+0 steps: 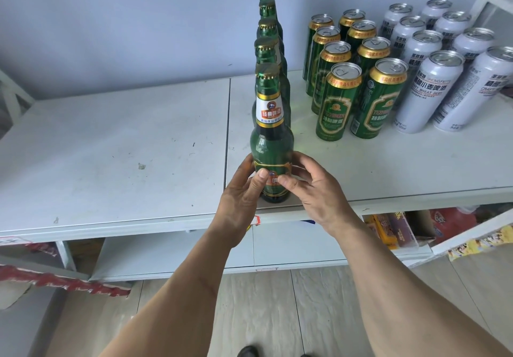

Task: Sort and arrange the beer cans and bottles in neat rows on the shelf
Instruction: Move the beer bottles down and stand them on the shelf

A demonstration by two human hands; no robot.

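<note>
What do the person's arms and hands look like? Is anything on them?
Both forearms are bare, with no sleeves showing. The left hand and right hand wear no gloves; no rings, watch or bracelets are visible. The nails are short.

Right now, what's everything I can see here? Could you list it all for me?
Bottles: six, green glass with gold caps, one file running back from the shelf's front edge.
Green cans: eight, green and gold, two rows right of the bottles.
White cans: about eight, white, two rows at far right; edge cuts them off.
Shelf: one, white, scuffed, holding everything.
Packets: several, red and yellow, on the lower shelf at right.
Left hand: gripping the front bottle's lower body.
Right hand: gripping the same bottle from the other side.
</note>
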